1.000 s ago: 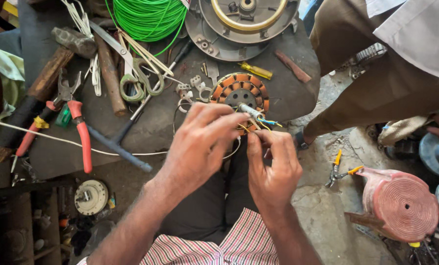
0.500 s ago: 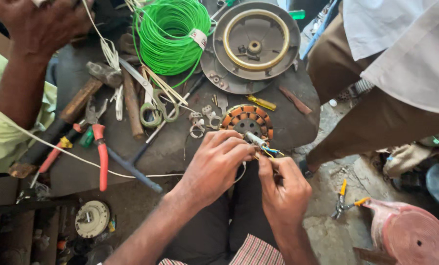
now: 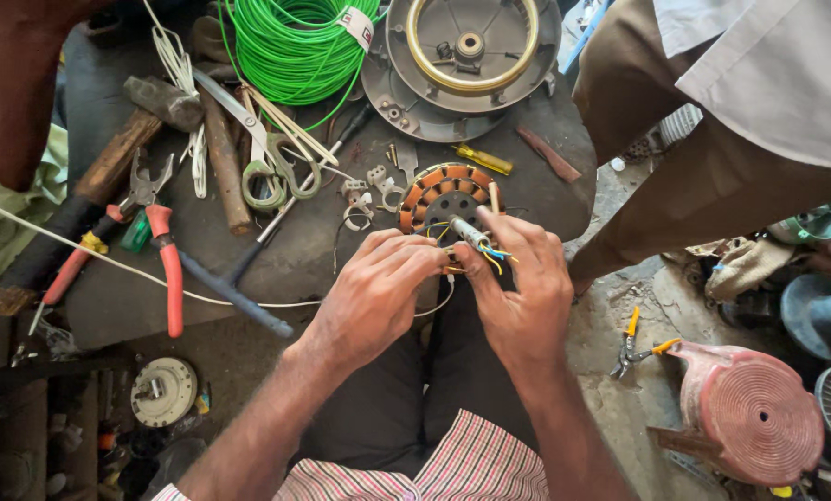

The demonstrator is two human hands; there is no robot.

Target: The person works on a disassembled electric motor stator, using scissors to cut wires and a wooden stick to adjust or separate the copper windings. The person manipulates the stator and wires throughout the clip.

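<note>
left hand point(image 3: 378, 288): fingers curled shut, pinching wires point(image 3: 478, 239) | right hand point(image 3: 519, 289): closed round same wires | wires: run from stator point(image 3: 443, 193) on bench edge, just above both hands | pliers point(image 3: 151, 246): left, apart

A dark, worn worktable point(image 3: 118, 297) is seen from above, lit by soft daylight and scuffed with grime. To its right a dusty concrete floor point(image 3: 619, 399) is shown, strewn with grit and small scraps. A red wound coil point(image 3: 754, 413) is set on the floor at the lower right, with yellow-handled pliers point(image 3: 633, 343) lying near it. Shelves of clutter point(image 3: 53, 436) are glimpsed in shadow under the table's left edge.
</note>
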